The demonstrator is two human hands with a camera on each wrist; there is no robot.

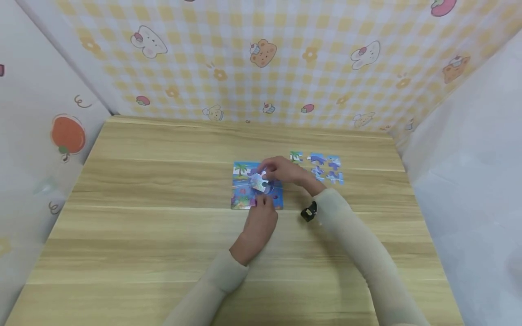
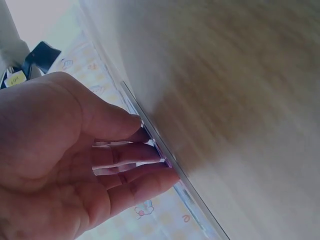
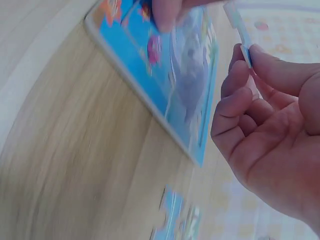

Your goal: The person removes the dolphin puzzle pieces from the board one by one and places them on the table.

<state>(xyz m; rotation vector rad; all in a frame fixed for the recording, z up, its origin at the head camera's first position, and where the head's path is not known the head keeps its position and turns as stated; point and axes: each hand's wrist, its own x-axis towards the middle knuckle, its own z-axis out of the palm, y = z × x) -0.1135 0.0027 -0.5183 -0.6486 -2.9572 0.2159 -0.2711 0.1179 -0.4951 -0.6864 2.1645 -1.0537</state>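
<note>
A blue jigsaw board point(image 1: 237, 186) with a printed sea scene lies flat on the wooden table. Above its middle my right hand point(image 1: 284, 170) pinches a pale puzzle piece point(image 1: 258, 183) between thumb and fingers. The right wrist view shows that piece point(image 3: 245, 54) edge-on, raised off the board point(image 3: 145, 85). My left hand point(image 1: 261, 220) reaches in from the near side, its fingertips resting on the board's lower part. In the left wrist view the thumb and fingers of the left hand point(image 2: 95, 165) touch the board's face, fingers only slightly bent.
Several loose puzzle pieces point(image 1: 317, 159) lie on the table point(image 1: 163, 235) to the right of the board, partly behind the right hand. A small black device point(image 1: 309, 212) sits at the right cuff. A checked, patterned cloth point(image 1: 285, 86) rises behind the table.
</note>
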